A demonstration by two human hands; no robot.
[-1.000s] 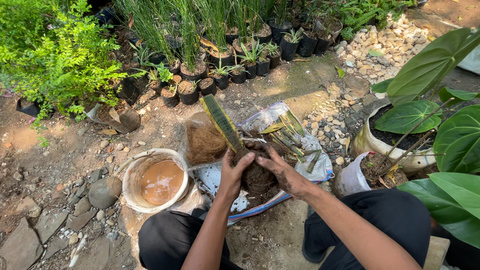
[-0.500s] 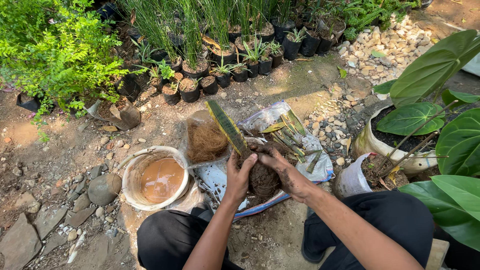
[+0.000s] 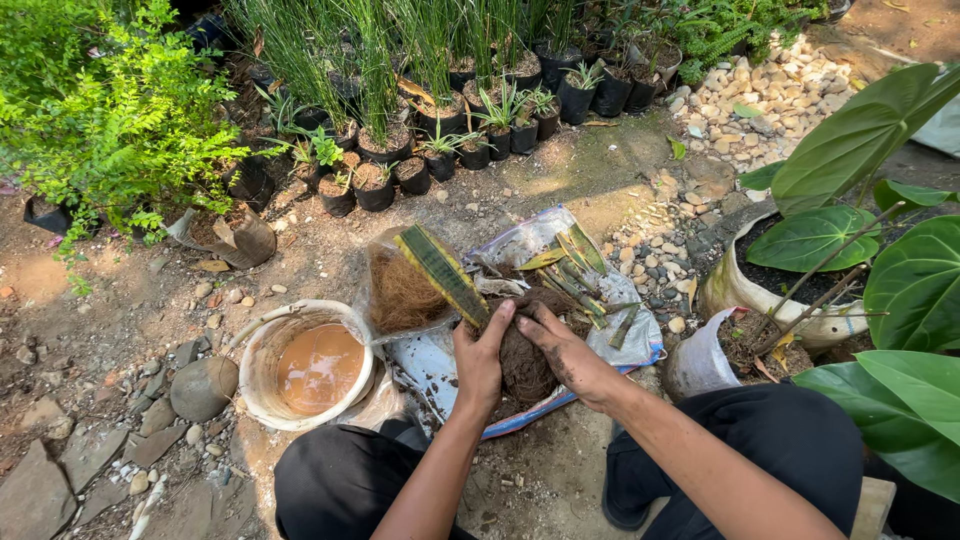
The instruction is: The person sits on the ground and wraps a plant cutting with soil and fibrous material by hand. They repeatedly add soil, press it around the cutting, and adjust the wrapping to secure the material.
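Because both hands, the left hand (image 3: 480, 362) and the right hand (image 3: 572, 355), clasp the dark root ball (image 3: 527, 362) of a striped-leaf plant (image 3: 443, 273) just right of the bucket of muddy water (image 3: 318, 366), squeezing hard could crumble it, and a tilt could snap the leaf.

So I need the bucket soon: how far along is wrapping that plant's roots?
Done: fibre ball already formed around the striped-leaf plant base. In hand: left hand and right hand press it. Left: more cuttings lie loose on the plastic sheet; bucket holds muddy water.
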